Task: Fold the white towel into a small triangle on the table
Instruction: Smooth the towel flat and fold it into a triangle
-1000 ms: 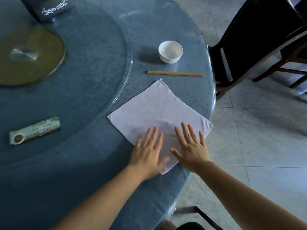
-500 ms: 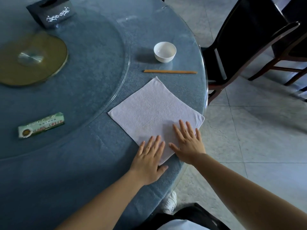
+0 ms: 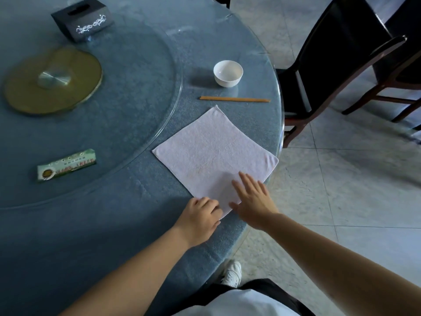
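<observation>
Since the white towel (image 3: 211,153) lies flat and unfolded as a diamond near the edge of the worktop (image 3: 136,124), we judge the folding has barely begun. Our left hand (image 3: 200,215) is curled at the near corner, its fingertips seemingly pinching that corner, though we cannot tell for sure how much cloth they hold. Our right hand (image 3: 252,197) lies spread and flat on the towel just beside it, fingers pointing away from us.

We expect the towel to handle as light, soft and limp terry: it will drape rather than hold a crease, and it should grip the textured blue cloth under it instead of sliding. The near corner looks like the best hold, carried over to the far corner to make the first triangle, while the flat hand keeps the rest from shifting.

On the worktop, a white bowl (image 3: 228,73) and a chopstick (image 3: 234,99) sit beyond the far corner, near but apart from it. A glass turntable (image 3: 159,71) carries a green packet (image 3: 66,165), a brass disc (image 3: 52,80) and a black tissue box (image 3: 83,18). Dark chairs (image 3: 330,65) stand on the pale tiled floor (image 3: 341,190) to our right.
</observation>
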